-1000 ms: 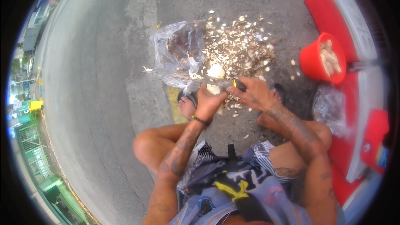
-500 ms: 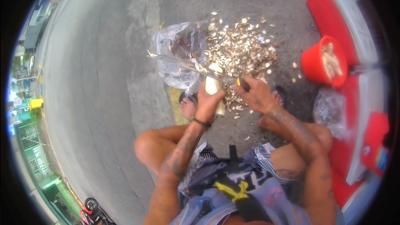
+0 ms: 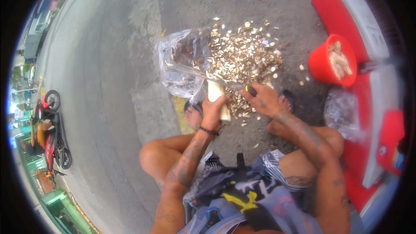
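In my left hand (image 3: pixel 212 112) is a peeled white root, probably cassava (image 3: pixel 216 90), held upright with its top end angled away from me. My right hand (image 3: pixel 265 100) is closed round the dark and yellow handle of a long knife (image 3: pixel 190 71). The blade points left and lies across the upper part of the root. Beyond and beneath it a heap of white and brown peelings (image 3: pixel 247 52) spreads over the ground. A clear plastic bag (image 3: pixel 167 56) with brown pieces in it lies left of the heap.
A red bucket (image 3: pixel 318 67) of peeled roots stands to the right, beside a red and white box (image 3: pixel 368 34). Crumpled clear plastic (image 3: pixel 342 112) lies nearer me. My sandalled feet flank the peelings. At far left, a motorcycle with a rider (image 3: pixel 51 136) is on the road.
The knife blade has shifted slightly along the root, both hands staying close together. The motorcycle has moved further into view along the road at the left. The whole view has shifted slightly.
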Demonstrator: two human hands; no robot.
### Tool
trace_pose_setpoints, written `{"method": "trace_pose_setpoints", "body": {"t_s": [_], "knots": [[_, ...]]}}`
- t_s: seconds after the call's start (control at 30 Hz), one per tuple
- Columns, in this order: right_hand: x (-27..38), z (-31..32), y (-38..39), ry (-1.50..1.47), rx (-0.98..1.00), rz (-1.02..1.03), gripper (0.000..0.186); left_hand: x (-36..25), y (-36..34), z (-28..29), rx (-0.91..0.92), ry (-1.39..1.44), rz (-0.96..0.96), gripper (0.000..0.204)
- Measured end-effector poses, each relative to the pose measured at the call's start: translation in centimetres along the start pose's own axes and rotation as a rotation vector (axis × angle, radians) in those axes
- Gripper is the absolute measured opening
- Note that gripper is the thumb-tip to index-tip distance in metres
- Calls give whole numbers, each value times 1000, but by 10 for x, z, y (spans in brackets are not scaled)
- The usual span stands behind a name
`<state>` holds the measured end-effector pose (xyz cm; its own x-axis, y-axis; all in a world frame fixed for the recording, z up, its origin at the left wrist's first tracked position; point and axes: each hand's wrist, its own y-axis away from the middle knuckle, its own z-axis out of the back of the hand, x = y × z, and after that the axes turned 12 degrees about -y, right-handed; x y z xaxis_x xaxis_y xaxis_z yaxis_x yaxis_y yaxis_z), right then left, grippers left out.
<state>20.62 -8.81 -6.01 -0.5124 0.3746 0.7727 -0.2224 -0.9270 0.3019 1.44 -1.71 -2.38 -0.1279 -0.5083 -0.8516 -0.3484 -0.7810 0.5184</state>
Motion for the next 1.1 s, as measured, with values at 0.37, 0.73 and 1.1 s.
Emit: {"method": "trace_pose_setpoints", "body": {"t_s": [0.37,0.73,1.1], "knots": [[-13,-2,-2,-9,34,-43,84,3,3,-4,93,-6,113,42],[0,5,-11,-191,-9,-115,83,-1,4,2,85,-69,-76,63],[23,12,1,-342,-34,21,67,0,2,2,63,13,-174,65]]}}
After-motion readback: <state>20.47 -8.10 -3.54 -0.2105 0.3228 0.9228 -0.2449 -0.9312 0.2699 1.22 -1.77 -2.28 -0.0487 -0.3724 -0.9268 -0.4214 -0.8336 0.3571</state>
